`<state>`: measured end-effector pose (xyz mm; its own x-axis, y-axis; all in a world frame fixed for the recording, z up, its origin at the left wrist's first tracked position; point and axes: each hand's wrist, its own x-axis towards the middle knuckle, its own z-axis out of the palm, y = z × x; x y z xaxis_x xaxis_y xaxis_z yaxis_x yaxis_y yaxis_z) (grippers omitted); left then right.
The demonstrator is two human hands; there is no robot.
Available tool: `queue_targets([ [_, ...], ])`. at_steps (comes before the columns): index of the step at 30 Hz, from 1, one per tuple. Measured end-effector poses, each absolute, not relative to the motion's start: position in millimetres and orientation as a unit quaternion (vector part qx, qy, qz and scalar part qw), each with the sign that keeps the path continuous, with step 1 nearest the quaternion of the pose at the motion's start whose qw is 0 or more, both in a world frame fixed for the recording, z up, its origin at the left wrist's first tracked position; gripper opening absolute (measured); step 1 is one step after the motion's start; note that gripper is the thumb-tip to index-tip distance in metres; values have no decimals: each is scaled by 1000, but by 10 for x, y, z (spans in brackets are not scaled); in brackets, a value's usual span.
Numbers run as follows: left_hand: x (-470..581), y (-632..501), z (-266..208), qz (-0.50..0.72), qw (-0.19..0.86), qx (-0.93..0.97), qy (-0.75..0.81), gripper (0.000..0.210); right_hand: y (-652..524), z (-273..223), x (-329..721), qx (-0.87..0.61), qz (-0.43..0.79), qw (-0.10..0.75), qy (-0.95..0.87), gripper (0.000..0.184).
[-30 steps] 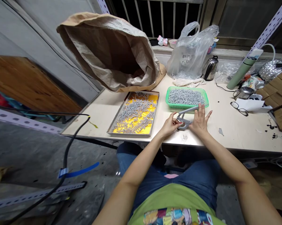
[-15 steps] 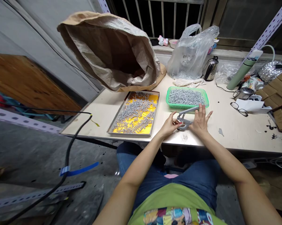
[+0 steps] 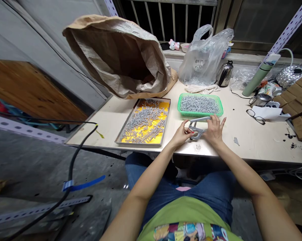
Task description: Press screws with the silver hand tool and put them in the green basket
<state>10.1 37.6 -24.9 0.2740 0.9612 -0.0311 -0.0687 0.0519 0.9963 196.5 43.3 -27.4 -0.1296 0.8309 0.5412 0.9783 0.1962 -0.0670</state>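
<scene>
A grey metal hand-press plier with a coil spring [image 3: 196, 133] lies near the table's front edge, its upper lever raised at a slant. My right hand [image 3: 214, 131] is on its right end, fingers over the lever's tip and thumb side by the lower handle. At the tool's left end, my left hand [image 3: 181, 134] is closed in a pinch. A small red spot shows by those fingertips; what they hold is too small to make out. Just behind the tool stands a green plastic basket [image 3: 200, 114] full of small silvery metal pieces.
Left of my hands, a shallow tray [image 3: 141, 144] with a yellow bottom holds many similar pieces. Behind it gapes a big brown paper sack [image 3: 116, 60]. A plastic bag [image 3: 197, 63], a steel kettle [image 3: 225, 73], a green bottle [image 3: 257, 78] and eyeglasses [image 3: 255, 117] stand or lie farther back.
My right fingers have come down and curled over the lever's end, and the lever sits slightly lower. My left hand has stayed at the tool's left end.
</scene>
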Motion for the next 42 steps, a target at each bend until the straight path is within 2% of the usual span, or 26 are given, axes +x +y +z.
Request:
queue_targets([
  [3, 55, 362, -225, 457, 585, 509, 434, 81, 429, -227, 1970, -621, -131, 215, -742, 47],
  [6, -25, 347, -209, 482, 565, 472, 475, 66, 406, -163, 1956, -631, -111, 160, -751, 53],
  [10, -87, 311, -194, 469, 568, 427, 525, 41, 361, -106, 1894, -628, -71, 56, -773, 34],
  [14, -62, 240, -144, 398, 631, 411, 524, 48, 314, -88, 1833, -616, -49, 30, -786, 27],
  [16, -38, 201, -106, 362, 672, 394, 511, 53, 301, -68, 1828, -613, -53, 31, -788, 24],
  [19, -3, 166, -68, 346, 709, 386, 478, 48, 309, -32, 1855, -616, -78, 66, -781, 30],
  [24, 85, 191, -96, 351, 685, 416, 484, 39, 354, -72, 1913, -586, -133, 156, -784, 37],
  [29, 189, 279, -81, 411, 615, 428, 520, 23, 393, -170, 1890, -636, -127, 187, -738, 57],
  [32, 209, 334, -32, 457, 548, 445, 541, 14, 421, -178, 1904, -676, -97, 182, -708, 63],
  [38, 334, 678, 190, 553, 450, 442, 544, 14, 429, -145, 2000, -700, -64, 163, -693, 72],
  [42, 533, 1133, 471, 544, 400, 488, 554, 21, 411, -161, 1993, -682, -70, 157, -711, 70],
])
